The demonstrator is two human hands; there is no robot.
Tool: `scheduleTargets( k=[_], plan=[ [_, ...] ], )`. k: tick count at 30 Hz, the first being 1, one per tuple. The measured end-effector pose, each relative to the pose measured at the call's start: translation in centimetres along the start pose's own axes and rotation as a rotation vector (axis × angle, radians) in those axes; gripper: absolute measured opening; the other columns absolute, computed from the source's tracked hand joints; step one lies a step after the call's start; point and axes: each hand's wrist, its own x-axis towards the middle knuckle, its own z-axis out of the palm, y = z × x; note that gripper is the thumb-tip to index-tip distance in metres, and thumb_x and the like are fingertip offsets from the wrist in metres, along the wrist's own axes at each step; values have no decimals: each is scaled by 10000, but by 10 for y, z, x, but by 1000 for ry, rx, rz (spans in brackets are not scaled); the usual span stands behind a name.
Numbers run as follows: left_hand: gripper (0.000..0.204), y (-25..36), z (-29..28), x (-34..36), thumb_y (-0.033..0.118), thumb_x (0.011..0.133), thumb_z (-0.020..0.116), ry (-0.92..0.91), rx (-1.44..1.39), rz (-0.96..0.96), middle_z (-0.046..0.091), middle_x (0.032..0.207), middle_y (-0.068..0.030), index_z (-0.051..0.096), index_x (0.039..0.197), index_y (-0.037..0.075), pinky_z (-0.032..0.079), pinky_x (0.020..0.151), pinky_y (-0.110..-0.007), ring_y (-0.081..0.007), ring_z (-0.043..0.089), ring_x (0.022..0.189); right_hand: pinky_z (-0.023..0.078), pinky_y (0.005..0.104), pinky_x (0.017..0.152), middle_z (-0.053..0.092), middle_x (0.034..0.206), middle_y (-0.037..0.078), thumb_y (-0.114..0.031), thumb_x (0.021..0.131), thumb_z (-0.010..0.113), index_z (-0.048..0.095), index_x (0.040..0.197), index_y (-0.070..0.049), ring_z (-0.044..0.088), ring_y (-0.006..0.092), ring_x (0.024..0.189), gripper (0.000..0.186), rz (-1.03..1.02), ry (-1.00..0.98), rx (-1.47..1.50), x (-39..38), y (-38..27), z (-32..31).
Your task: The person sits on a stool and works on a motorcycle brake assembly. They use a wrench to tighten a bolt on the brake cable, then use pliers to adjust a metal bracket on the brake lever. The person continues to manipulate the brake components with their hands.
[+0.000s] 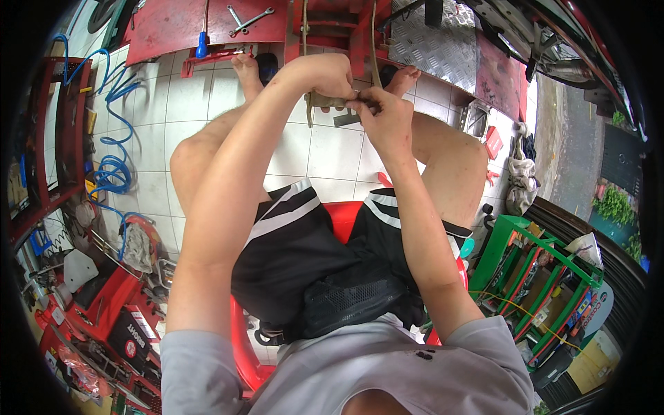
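Both my hands meet in front of the red bench frame, between my knees. My left hand is closed, its fingertips pinching at something small. Just beside it, my right hand is closed too, thumb and fingers pressed on a small dark part I cannot make out. A narrow tan strip, perhaps a chain or strap, hangs past my left hand; a similar strip runs down to my right hand. Under the fingers shows a flat grey metal piece; my hands hide most of what joins there.
A screwdriver with a blue handle and two crossed spanners lie on the red bench. Blue coiled hose hangs at left near red tool racks. A green tool rack stands at right. Vehicle parts overhang the far right.
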Motion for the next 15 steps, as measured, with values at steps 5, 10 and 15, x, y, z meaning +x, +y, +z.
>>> scheduleTargets(
  k=[5,10,15],
  plan=[
    [265,8,-1,-5,195,838,578,9,60,24,678,727,-87,677,820,-51,498,508,-299,-158,639,559,519,297,598,676,715,171,-43,749,716,681,871,34,689,242,658,148,40,-11,58,-1,7,1],
    [280,11,0,-7,201,831,575,21,88,36,668,708,-101,661,807,-64,499,496,-305,-164,640,555,492,262,551,650,649,94,-84,765,728,675,887,32,634,155,572,176,107,17,104,-6,10,-1],
    [304,9,1,-8,218,832,576,65,95,90,668,702,-114,660,865,-73,501,515,-312,-181,638,550,470,249,582,603,700,48,-182,836,687,633,906,30,594,127,637,229,544,-16,602,-36,-1,-8]
  ],
)
